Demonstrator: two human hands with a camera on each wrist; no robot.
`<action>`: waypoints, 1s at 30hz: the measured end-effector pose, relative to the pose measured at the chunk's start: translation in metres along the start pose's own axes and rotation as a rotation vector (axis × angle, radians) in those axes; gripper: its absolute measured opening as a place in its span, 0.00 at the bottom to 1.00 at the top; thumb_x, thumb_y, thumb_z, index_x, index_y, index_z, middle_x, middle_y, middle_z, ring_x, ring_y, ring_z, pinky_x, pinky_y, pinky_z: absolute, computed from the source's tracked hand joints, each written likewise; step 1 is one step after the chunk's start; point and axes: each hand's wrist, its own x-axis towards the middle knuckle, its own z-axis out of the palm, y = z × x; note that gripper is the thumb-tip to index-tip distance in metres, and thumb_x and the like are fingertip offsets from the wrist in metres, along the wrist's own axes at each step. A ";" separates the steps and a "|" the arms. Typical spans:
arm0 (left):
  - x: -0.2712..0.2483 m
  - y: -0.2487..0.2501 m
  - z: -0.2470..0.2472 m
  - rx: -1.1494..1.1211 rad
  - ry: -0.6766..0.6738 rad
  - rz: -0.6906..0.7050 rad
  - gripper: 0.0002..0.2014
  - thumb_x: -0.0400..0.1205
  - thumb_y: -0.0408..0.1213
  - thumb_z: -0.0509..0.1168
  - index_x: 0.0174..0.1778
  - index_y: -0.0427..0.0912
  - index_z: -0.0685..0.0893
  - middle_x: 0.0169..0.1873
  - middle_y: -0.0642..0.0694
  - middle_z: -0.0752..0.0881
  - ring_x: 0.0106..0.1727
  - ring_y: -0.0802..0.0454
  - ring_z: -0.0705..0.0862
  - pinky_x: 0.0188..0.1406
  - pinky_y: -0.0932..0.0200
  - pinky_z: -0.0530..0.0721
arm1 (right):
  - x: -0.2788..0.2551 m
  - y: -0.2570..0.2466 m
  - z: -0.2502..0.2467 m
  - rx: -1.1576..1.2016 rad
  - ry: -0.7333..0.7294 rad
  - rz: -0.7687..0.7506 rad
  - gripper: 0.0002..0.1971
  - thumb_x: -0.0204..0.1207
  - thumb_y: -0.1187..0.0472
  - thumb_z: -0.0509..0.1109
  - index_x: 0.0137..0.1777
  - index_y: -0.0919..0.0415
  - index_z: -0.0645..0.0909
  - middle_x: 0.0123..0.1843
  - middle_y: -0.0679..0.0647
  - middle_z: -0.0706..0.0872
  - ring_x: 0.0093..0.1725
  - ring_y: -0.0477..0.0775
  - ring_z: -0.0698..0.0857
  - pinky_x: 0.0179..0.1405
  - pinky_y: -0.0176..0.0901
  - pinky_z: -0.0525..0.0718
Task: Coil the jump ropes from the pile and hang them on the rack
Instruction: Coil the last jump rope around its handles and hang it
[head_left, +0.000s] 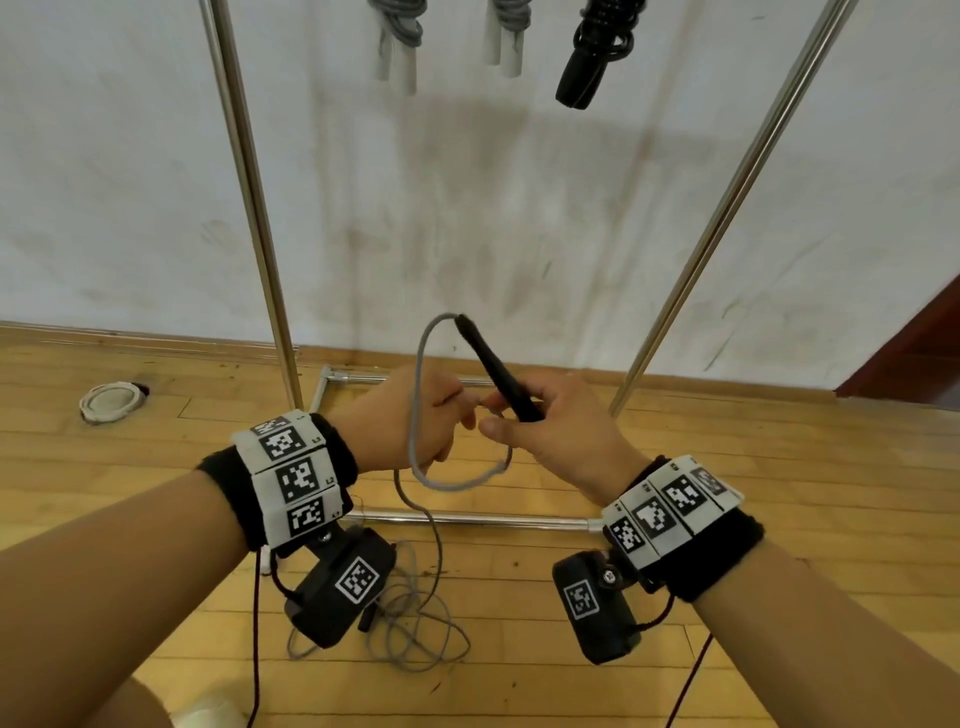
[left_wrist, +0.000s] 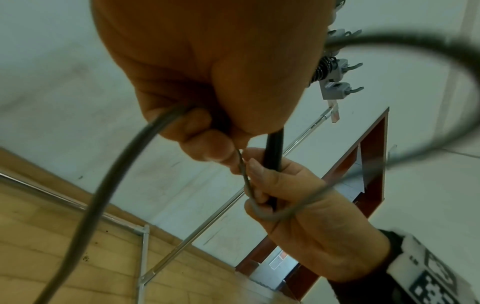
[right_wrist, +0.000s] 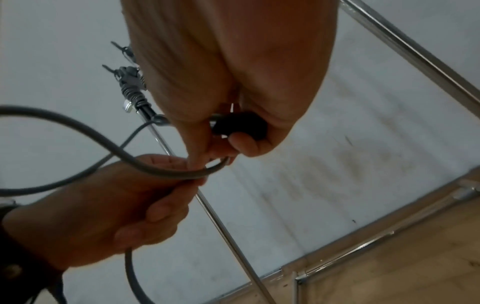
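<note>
My right hand (head_left: 524, 423) grips a jump rope's black handle (head_left: 496, 371), which points up and to the left, in front of the rack. The grey rope (head_left: 415, 410) leaves the handle's top, loops down past my left hand (head_left: 447, 415) and curves back under both hands. My left hand pinches that rope (left_wrist: 114, 176) close to the right fingers (left_wrist: 255, 170). In the right wrist view the handle's butt end (right_wrist: 240, 124) shows under my right palm, and the left hand (right_wrist: 109, 205) holds the rope (right_wrist: 166, 172). The rest of the rope lies in a loose pile (head_left: 410, 623) on the floor.
Two grey coiled ropes (head_left: 400, 41) (head_left: 506, 36) and a black one (head_left: 595, 57) hang at the top of the metal rack. Its uprights (head_left: 254, 208) (head_left: 727, 208) and base bar (head_left: 467, 518) frame my hands. A white round object (head_left: 111, 401) lies on the wooden floor at left.
</note>
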 end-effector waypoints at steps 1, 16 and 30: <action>-0.001 -0.001 0.000 -0.019 -0.022 0.013 0.18 0.90 0.45 0.54 0.41 0.44 0.84 0.21 0.50 0.85 0.17 0.60 0.80 0.19 0.67 0.78 | 0.001 0.002 0.001 -0.025 0.027 -0.026 0.08 0.68 0.57 0.82 0.44 0.46 0.88 0.39 0.41 0.89 0.42 0.43 0.88 0.47 0.46 0.86; -0.009 -0.056 -0.026 0.227 -0.219 -0.136 0.11 0.89 0.45 0.57 0.44 0.52 0.81 0.36 0.54 0.85 0.33 0.66 0.82 0.30 0.73 0.75 | 0.023 0.019 -0.050 -0.224 0.228 0.032 0.06 0.77 0.55 0.74 0.39 0.52 0.84 0.28 0.44 0.81 0.24 0.42 0.77 0.29 0.44 0.79; -0.008 -0.020 -0.026 0.290 0.023 0.021 0.11 0.86 0.48 0.63 0.48 0.47 0.89 0.32 0.55 0.86 0.33 0.61 0.84 0.33 0.68 0.80 | 0.016 0.032 -0.062 -0.035 0.308 0.157 0.07 0.72 0.61 0.76 0.48 0.50 0.86 0.38 0.47 0.85 0.26 0.37 0.80 0.26 0.31 0.79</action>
